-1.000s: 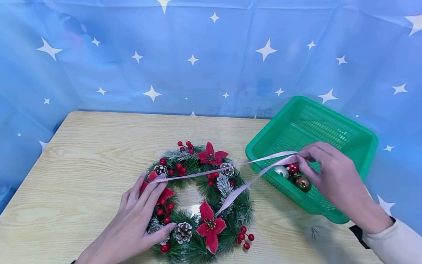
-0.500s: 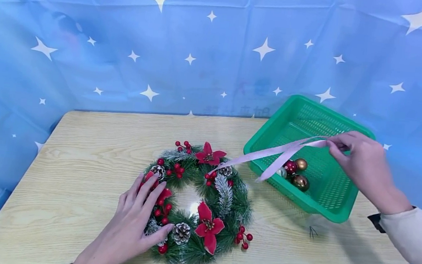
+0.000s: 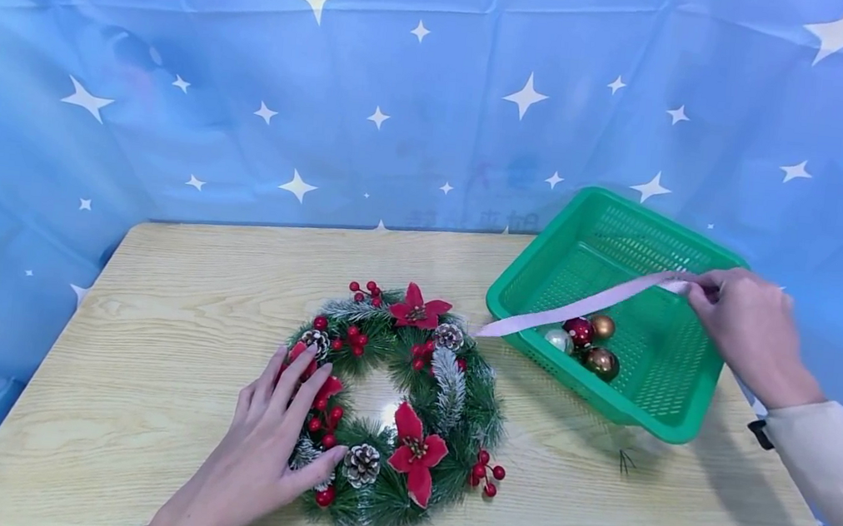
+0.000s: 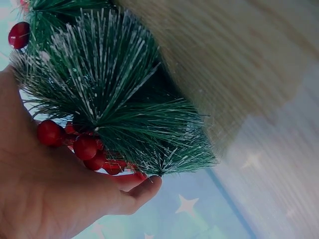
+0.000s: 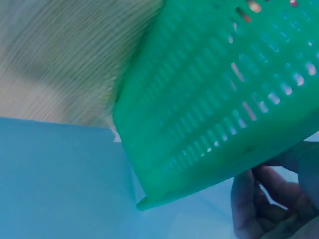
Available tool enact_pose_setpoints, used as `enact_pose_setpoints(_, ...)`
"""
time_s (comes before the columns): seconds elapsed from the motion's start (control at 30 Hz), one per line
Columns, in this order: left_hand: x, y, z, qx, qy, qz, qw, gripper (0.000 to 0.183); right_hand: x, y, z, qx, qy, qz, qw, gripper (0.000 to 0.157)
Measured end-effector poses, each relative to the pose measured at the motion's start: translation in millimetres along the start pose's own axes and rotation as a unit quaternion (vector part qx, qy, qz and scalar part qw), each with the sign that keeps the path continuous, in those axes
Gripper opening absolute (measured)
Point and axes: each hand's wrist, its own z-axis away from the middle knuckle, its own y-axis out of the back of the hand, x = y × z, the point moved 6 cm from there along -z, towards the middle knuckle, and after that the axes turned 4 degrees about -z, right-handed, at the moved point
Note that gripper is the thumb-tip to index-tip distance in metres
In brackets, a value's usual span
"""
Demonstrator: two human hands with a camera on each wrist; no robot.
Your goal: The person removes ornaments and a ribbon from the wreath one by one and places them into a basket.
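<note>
A green Christmas wreath (image 3: pixel 471 418) with red poinsettias, berries and pinecones lies on the table. My left hand (image 3: pixel 263 441) rests on the wreath's left side, fingers spread and thumb by the lower pinecone; in the left wrist view, pine sprigs (image 4: pixel 99 84) and red berries are beside it. My right hand (image 3: pixel 754 334) is above the right side of the green basket (image 3: pixel 568 226) and pinches a pale pink ribbon (image 3: pixel 583 305) at one end. Its other end hangs over the basket's front left rim, close to the wreath. The right wrist view has the basket wall hiding the ribbon.
Several shiny Christmas balls (image 3: pixel 602 363) sit in the basket: red, silver, gold and brown. The wooden table (image 3: pixel 183 317) extends left of the wreath. A blue star-printed cloth (image 3: pixel 378 67) hangs behind. A small dark mark (image 3: pixel 626 462) shows below the basket.
My right hand has moved right, drawing the ribbon off the wreath and over the basket. The ribbon has left my left hand's fingertips. My left hand stays on the wreath.
</note>
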Motion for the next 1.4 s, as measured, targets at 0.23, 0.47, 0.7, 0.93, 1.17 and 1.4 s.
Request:
enact_pose_setpoints(0.23,-0.7,-0.1,3.2,-0.004,0.004,-0.003,1.0,0.094,2.4,-9.7,1.2,-0.042,0.006,0.013,0.999,0.015)
enact_pose_setpoints(0.47,-0.7,1.5,3.5,0.0,0.006,-0.003,1.0,0.093,-16.2,-31.5,4.3,-0.157,0.032,-0.009,0.987,0.012)
enact_pose_setpoints(0.7,-1.0,0.1,4.1,-0.005,0.007,-0.004,0.9999,0.092,-22.0,-48.7,11.9,-0.248,0.044,-0.004,0.968,0.015)
enact_pose_setpoints(0.93,-2.1,1.2,4.1,-0.011,0.015,-0.005,0.9998,0.093,-38.6,-45.7,22.6,-0.159,0.091,0.009,0.983,0.018)
enact_pose_setpoints(1.17,-1.7,2.0,3.3,-0.02,0.029,-0.007,0.9994,0.095,-63.3,-32.0,35.0,-0.045,0.1,0.003,0.994,0.009)
enact_pose_setpoints(1.4,-1.4,9.6,-2.8,-0.005,0.018,-0.018,0.9997,0.085,-125.6,-27.9,52.5,-0.02,0.134,-0.065,0.989,0.009)
